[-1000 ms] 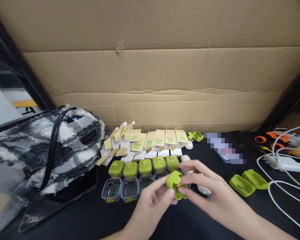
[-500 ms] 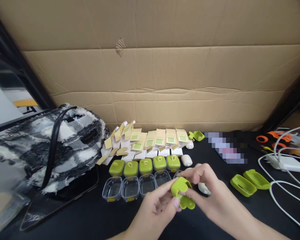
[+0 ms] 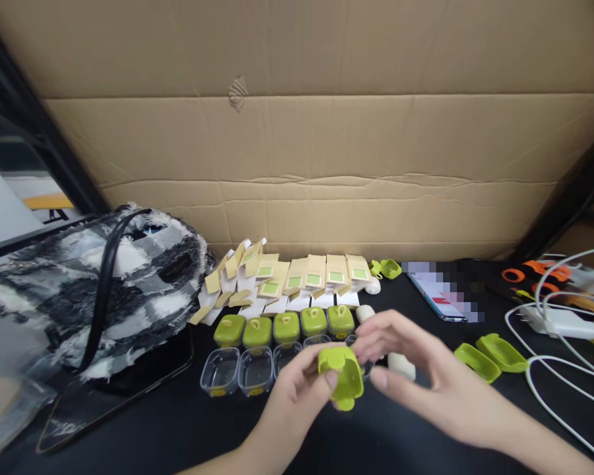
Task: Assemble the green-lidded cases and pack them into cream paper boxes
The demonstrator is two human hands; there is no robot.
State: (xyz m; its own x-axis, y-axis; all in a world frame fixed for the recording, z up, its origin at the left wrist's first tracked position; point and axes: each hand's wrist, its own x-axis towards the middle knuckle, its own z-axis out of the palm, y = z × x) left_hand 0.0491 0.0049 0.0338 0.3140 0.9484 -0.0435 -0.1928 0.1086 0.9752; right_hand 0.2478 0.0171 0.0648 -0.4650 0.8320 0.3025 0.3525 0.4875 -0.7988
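Observation:
My left hand (image 3: pixel 297 392) pinches a lime-green silicone case (image 3: pixel 342 376) between thumb and fingers, just above the black table. My right hand (image 3: pixel 416 369) hovers right beside the case with fingers spread and slightly blurred, holding nothing. Behind the hands stands a row of green cased units (image 3: pixel 284 326) and in front of it a row of clear plastic trays (image 3: pixel 240 371). A white earbud case (image 3: pixel 400 365) lies under my right hand's fingers.
A fuzzy black-and-white bag (image 3: pixel 94 290) lies at left on a dark tablet (image 3: pixel 119 396). Kraft paper boxes (image 3: pixel 287 280) line the cardboard wall (image 3: pixel 327 165). Two open green cases (image 3: pixel 490 356), a phone (image 3: pixel 438 293), white cables and charger (image 3: pixel 559 323), and orange scissors (image 3: pixel 529 274) sit right.
The green case shifted left and now rests in my left hand alone. My right hand let go of it and opened its fingers beside it.

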